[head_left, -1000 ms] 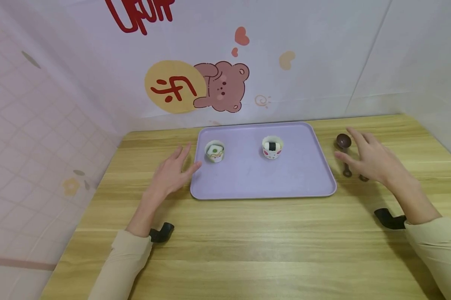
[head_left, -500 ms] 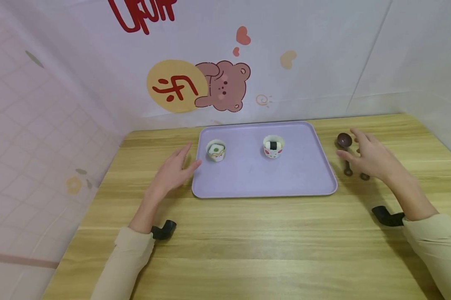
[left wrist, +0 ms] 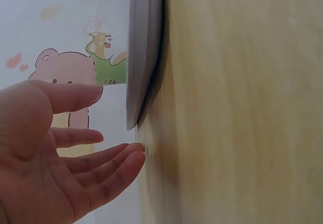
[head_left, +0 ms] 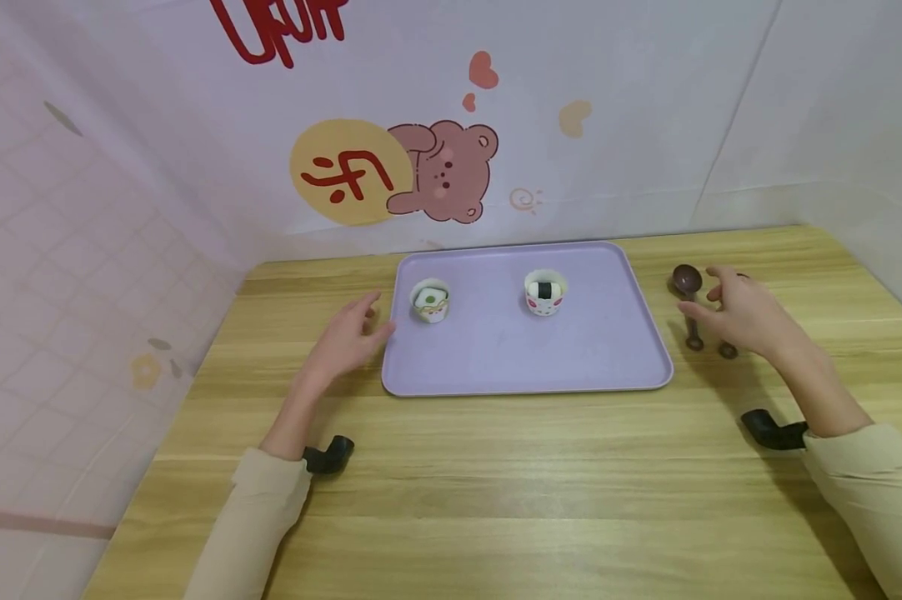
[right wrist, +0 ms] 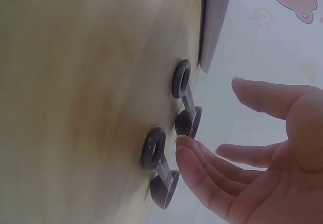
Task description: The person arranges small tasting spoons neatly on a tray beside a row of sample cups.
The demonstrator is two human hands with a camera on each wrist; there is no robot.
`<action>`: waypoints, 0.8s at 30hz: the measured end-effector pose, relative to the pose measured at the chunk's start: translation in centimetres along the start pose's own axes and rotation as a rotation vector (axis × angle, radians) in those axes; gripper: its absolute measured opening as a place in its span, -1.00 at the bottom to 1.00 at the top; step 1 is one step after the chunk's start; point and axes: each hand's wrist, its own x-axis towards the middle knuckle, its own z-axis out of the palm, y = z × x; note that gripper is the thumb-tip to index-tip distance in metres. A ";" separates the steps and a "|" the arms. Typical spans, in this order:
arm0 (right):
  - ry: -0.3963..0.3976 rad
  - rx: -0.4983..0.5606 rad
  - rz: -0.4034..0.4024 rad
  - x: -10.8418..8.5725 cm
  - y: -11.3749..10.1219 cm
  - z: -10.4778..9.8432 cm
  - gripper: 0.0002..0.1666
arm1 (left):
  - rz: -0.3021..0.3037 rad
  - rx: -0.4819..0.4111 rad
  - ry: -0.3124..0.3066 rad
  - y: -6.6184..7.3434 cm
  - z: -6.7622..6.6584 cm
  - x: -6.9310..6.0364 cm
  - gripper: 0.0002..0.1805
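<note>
Nearest, two cream sleeves, the left sleeve (head_left: 252,517) and the right sleeve (head_left: 864,492), reach in from the lower corners over a wood-grain table (head_left: 496,492). Beside each wrist sticks out a bent black piece, one at the left (head_left: 329,456) and one at the right (head_left: 775,431).

Beyond these, the hands are well apart from each other, and neither holds anything. The left hand (head_left: 346,342), fingers loosely bent and thumb spread away, is just beside the left edge of a lilac tray (head_left: 526,358); whether the thumb touches the rim I cannot tell. The right hand (head_left: 747,312), similarly relaxed, hovers over two dark brown spoons lying on the table to the right of the tray. The left spoon (head_left: 687,277) shows its round bowl and ring-ended handle; the right spoon (head_left: 729,351) is mostly hidden by the hand.

On the tray two paper cups stand upright: the left cup (head_left: 430,310) holds a white piece with a green dot, the right cup (head_left: 544,302) a white piece banded in black.

Farthest back, the pale wall (head_left: 646,83) bears a pink bear (head_left: 451,171) hugging a yellow disc (head_left: 346,171).
</note>
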 end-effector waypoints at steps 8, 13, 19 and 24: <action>-0.030 -0.013 0.028 0.0 0.0 -0.1 -0.09 | -0.022 -0.044 -0.030 -0.3 0.0 0.4 -0.29; -0.040 -0.019 0.033 0.0 0.0 0.0 -0.13 | -0.013 -0.045 -0.041 -0.3 -0.1 0.5 -0.32; -0.060 -0.031 0.053 0.3 0.0 0.0 -0.16 | -0.020 -0.049 -0.063 0.0 0.1 0.6 -0.33; -0.079 -0.044 0.066 0.4 0.1 0.0 -0.19 | -0.037 -0.056 -0.077 0.0 0.3 0.8 -0.33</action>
